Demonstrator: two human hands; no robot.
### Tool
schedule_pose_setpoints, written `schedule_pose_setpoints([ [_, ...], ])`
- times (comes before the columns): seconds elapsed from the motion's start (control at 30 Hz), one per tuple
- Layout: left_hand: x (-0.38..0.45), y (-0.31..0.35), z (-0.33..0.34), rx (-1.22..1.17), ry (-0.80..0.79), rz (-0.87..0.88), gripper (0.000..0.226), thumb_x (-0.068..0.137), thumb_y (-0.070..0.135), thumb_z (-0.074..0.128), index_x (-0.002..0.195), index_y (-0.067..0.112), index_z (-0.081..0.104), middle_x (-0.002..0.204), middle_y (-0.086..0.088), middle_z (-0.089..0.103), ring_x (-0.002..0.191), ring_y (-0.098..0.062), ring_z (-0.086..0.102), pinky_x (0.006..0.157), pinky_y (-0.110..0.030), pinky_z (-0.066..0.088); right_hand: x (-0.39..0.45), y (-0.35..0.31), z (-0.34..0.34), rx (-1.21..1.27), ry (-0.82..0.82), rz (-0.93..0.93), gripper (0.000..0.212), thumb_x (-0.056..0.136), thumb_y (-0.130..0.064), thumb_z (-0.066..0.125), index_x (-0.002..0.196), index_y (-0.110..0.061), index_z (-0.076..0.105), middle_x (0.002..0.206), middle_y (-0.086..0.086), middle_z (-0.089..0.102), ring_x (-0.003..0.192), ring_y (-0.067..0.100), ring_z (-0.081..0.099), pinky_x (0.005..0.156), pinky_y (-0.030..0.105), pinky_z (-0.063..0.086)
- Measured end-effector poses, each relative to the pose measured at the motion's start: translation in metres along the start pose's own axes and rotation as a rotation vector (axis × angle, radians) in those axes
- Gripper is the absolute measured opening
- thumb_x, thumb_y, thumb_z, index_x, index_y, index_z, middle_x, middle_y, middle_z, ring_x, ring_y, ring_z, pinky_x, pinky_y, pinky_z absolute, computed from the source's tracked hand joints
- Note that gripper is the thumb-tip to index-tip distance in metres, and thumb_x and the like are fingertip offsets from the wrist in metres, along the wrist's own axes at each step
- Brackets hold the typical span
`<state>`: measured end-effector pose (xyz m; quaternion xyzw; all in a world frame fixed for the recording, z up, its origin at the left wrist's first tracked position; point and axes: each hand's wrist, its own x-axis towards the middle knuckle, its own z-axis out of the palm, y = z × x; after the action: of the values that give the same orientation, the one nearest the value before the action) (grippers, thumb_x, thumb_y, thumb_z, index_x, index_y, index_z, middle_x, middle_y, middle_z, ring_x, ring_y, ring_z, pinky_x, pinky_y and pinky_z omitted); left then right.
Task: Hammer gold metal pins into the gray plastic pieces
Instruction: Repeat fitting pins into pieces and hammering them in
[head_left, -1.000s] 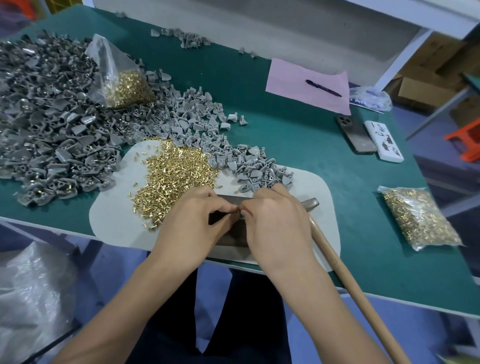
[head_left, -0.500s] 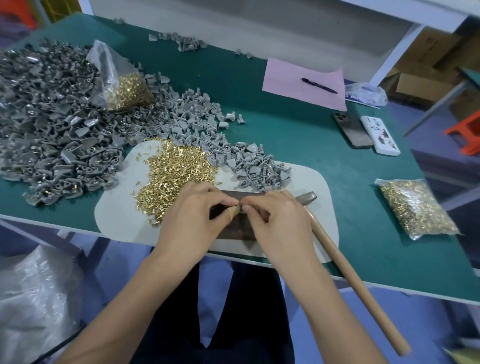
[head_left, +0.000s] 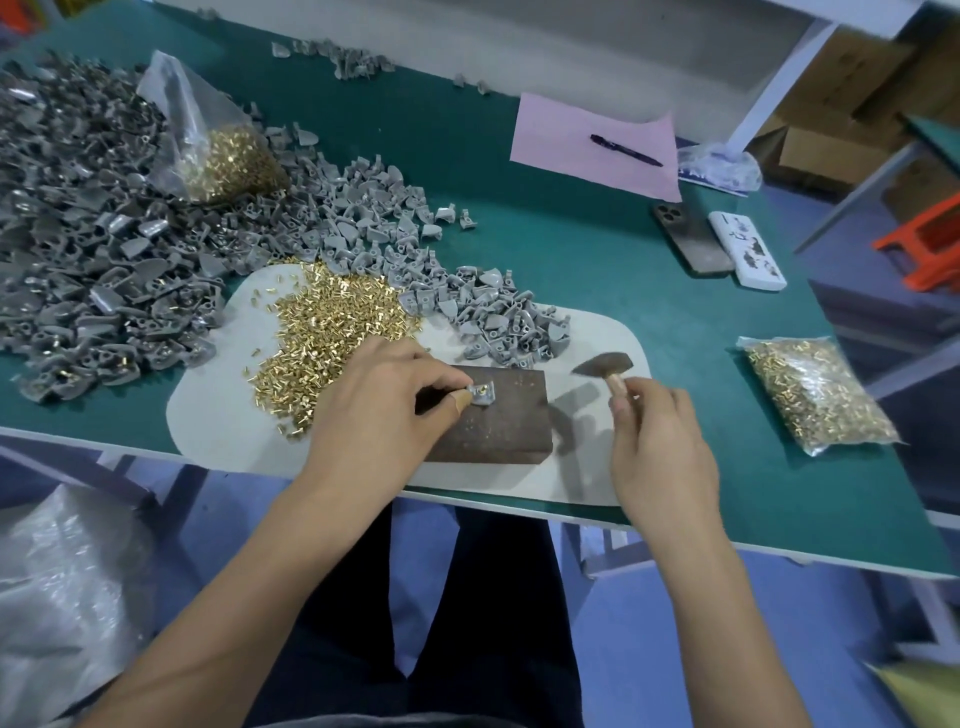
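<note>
the left hand (head_left: 374, 410) pinches a gray plastic piece (head_left: 482, 393) flat on the dark block (head_left: 498, 421), a gold pin (head_left: 483, 387) seated in it. the right hand (head_left: 660, 447) grips the hammer (head_left: 605, 366) raised just right of the block. the thumb sits touching the piece (very near the pin), so an off-centre blow could catch it, or tip the pin sideways and flick the piece loose.

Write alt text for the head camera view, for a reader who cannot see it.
A person's left hand pinches a gray plastic piece with a gold pin on a dark block, while the right hand holds a hammer raised beside it. Loose gold pins and heaps of gray pieces cover the green table behind.
</note>
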<state>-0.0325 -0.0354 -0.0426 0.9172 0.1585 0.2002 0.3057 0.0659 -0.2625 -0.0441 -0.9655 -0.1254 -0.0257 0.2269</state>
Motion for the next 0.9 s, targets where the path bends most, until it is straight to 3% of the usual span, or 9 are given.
schedule_pose_setpoints([
  [0.1, 0.002, 0.000, -0.001, 0.047, -0.006, 0.042, 0.011, 0.087, 0.047, 0.071, 0.095, 0.041, 0.077, 0.082, 0.019, 0.059, 0.089, -0.009, 0.045, 0.059, -0.027, 0.041, -0.001, -0.011, -0.011, 0.411, -0.037, -0.070, 0.023, 0.107, -0.045, 0.039, 0.095, -0.036, 0.057, 0.078, -0.008, 0.061, 0.062, 0.011, 0.051, 0.057, 0.030, 0.040],
  [0.17, 0.005, 0.000, -0.002, 0.068, -0.018, 0.075, 0.013, 0.086, 0.046, 0.073, 0.096, 0.039, 0.078, 0.080, 0.019, 0.060, 0.087, -0.010, 0.047, 0.060, -0.032, 0.046, -0.007, -0.023, -0.013, 0.492, -0.112, -0.148, 0.023, 0.105, -0.050, 0.040, 0.096, -0.037, 0.057, 0.068, -0.010, 0.054, 0.055, 0.011, 0.045, 0.053, 0.024, 0.037],
  [0.33, 0.007, 0.001, -0.005, 0.105, -0.038, 0.086, 0.014, 0.086, 0.043, 0.075, 0.099, 0.038, 0.078, 0.079, 0.018, 0.060, 0.087, -0.011, 0.048, 0.062, -0.034, 0.048, -0.012, -0.043, -0.006, 0.309, -0.168, -0.293, 0.021, 0.106, -0.048, 0.041, 0.107, -0.038, 0.059, 0.071, -0.013, 0.058, 0.066, 0.015, 0.053, 0.063, 0.039, 0.048],
  [0.47, 0.009, 0.003, -0.006, 0.102, -0.048, 0.098, 0.012, 0.086, 0.043, 0.076, 0.097, 0.039, 0.078, 0.077, 0.018, 0.059, 0.087, -0.012, 0.048, 0.062, -0.035, 0.050, -0.012, -0.049, -0.012, 0.437, 0.037, -0.328, 0.019, 0.107, -0.047, 0.039, 0.104, -0.043, 0.058, 0.073, -0.011, 0.057, 0.062, 0.016, 0.051, 0.055, 0.022, 0.040],
  [0.53, 0.010, 0.004, -0.007, 0.106, -0.049, 0.106, 0.011, 0.086, 0.043, 0.076, 0.096, 0.040, 0.078, 0.076, 0.018, 0.059, 0.087, -0.012, 0.048, 0.062, -0.033, 0.048, -0.014, -0.051, -0.008, 0.405, 0.050, -0.331, 0.023, 0.107, -0.046, 0.040, 0.108, -0.038, 0.061, 0.073, -0.018, 0.057, 0.062, 0.011, 0.051, 0.057, 0.016, 0.037],
  [0.67, 0.011, 0.003, -0.007, 0.102, -0.050, 0.101, 0.012, 0.086, 0.046, 0.074, 0.096, 0.042, 0.078, 0.076, 0.017, 0.059, 0.087, -0.011, 0.047, 0.061, -0.031, 0.045, -0.013, -0.046, -0.004, 0.257, -0.085, -0.296, 0.028, 0.105, -0.048, 0.044, 0.121, -0.036, 0.064, 0.077, -0.017, 0.065, 0.067, 0.010, 0.055, 0.064, 0.032, 0.049],
  [0.8, 0.011, 0.002, -0.006, 0.098, -0.052, 0.090, 0.012, 0.086, 0.047, 0.074, 0.095, 0.042, 0.077, 0.077, 0.018, 0.058, 0.088, -0.010, 0.047, 0.063, -0.031, 0.043, -0.016, -0.049, -0.012, 0.419, 0.149, -0.273, 0.028, 0.105, -0.050, 0.042, 0.120, -0.038, 0.062, 0.078, -0.027, 0.062, 0.070, 0.005, 0.058, 0.062, 0.011, 0.041],
  [0.83, 0.011, 0.002, -0.006, 0.098, -0.052, 0.088, 0.012, 0.086, 0.047, 0.074, 0.095, 0.042, 0.077, 0.077, 0.018, 0.058, 0.087, -0.009, 0.047, 0.063, -0.030, 0.042, -0.018, -0.052, -0.011, 0.423, 0.158, -0.283, 0.027, 0.105, -0.050, 0.042, 0.120, -0.038, 0.061, 0.079, -0.025, 0.064, 0.069, 0.007, 0.059, 0.061, 0.012, 0.042],
  [0.9, 0.012, 0.003, -0.006, 0.100, -0.051, 0.089, 0.012, 0.085, 0.046, 0.075, 0.096, 0.043, 0.077, 0.077, 0.019, 0.058, 0.087, -0.009, 0.046, 0.061, -0.029, 0.039, -0.022, -0.057, -0.005, 0.310, 0.052, -0.313, 0.029, 0.104, -0.052, 0.041, 0.123, -0.038, 0.059, 0.082, -0.015, 0.069, 0.069, 0.014, 0.060, 0.066, 0.027, 0.051],
])
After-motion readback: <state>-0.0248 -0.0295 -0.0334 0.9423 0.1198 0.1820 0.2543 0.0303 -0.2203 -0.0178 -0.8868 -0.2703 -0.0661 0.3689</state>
